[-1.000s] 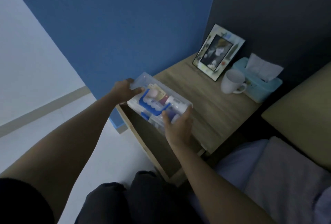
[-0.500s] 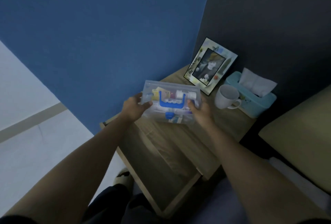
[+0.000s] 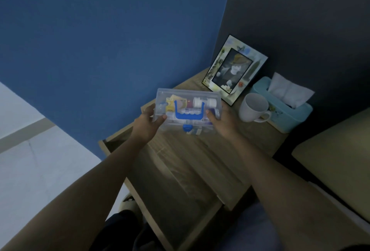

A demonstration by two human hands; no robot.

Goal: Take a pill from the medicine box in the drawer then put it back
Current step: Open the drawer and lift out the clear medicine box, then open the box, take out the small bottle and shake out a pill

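Dimly lit, wooden nightstand (image 3: pixel 230 150) against a blue wall, drawer (image 3: pixel 176 196) pulled open at the near side. On top, far right: picture frame (image 3: pixel 234 70), tissue box (image 3: pixel 284 108), white mug (image 3: pixel 253 107). Held above the nightstand top, near its far left: clear medicine box (image 3: pixel 188 110), lid closed, blue handle (image 3: pixel 189 113) up. Gripped at both ends, left hand (image 3: pixel 147 126) on the left end, right hand (image 3: pixel 223 123) on the right.
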